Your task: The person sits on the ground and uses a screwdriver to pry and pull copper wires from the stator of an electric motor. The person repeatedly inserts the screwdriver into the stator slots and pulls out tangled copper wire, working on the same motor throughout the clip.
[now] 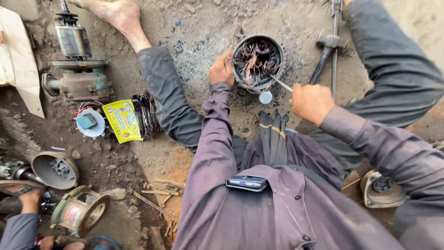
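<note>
A round grey motor stator [257, 61] stands on the dirt floor between my legs, its bore full of burnt, tangled copper wire. My left hand [222, 69] grips the stator's left rim. My right hand [311, 103] is closed on a thin metal tool [280, 84] whose tip reaches into the stator's lower right edge. A small white cap [265, 97] lies on the ground just below the stator.
A hammer [325, 53] and a long rod [335, 46] lie right of the stator. Motor parts [78, 60], a yellow packet [122, 120], a wire bundle [144, 113] and end housings [55, 170] lie at left. Another person's hand [30, 199] is at bottom left. A phone [246, 183] sits in my pocket.
</note>
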### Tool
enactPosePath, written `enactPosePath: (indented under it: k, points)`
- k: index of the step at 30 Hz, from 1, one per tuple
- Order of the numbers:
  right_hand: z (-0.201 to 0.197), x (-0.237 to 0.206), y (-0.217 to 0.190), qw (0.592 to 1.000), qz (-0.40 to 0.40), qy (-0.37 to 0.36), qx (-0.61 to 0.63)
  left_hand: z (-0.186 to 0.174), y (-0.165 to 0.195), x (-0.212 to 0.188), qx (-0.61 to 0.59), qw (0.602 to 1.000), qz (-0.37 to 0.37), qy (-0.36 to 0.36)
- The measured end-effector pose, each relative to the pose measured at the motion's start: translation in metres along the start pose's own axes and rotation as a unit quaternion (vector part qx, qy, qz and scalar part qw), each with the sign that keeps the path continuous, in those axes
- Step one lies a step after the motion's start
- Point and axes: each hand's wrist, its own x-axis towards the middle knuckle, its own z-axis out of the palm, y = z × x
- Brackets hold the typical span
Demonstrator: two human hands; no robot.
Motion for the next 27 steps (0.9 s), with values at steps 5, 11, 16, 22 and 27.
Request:
enactPosePath:
  k: [5, 11, 16, 22, 27]
  points:
    - [0.006, -0.012, -0.006, 0.998, 0.000, 0.044, -0.049, 0.003, -0.007, -0.001, 0.005, 1.000, -0.010, -0.017]
    - [0.017, -0.024, -0.042, 0.989, 0.070, 0.122, -0.034, 0.005, -0.014, -0.002, 0.001, 1.000, -0.003, -0.021]
    - [-0.010, -0.015, -0.026, 0.995, 0.063, 0.079, 0.022, 0.005, -0.013, -0.002, 0.017, 1.000, -0.004, -0.021]
    - [-0.056, -0.036, -0.019, 0.996, 0.031, 0.071, -0.054, 0.006, -0.013, 0.000, 0.011, 0.999, -0.019, -0.027]
    - [-0.053, -0.026, -0.005, 0.995, 0.014, 0.091, -0.029, 0.005, -0.014, 0.000, 0.005, 1.000, -0.011, -0.019]
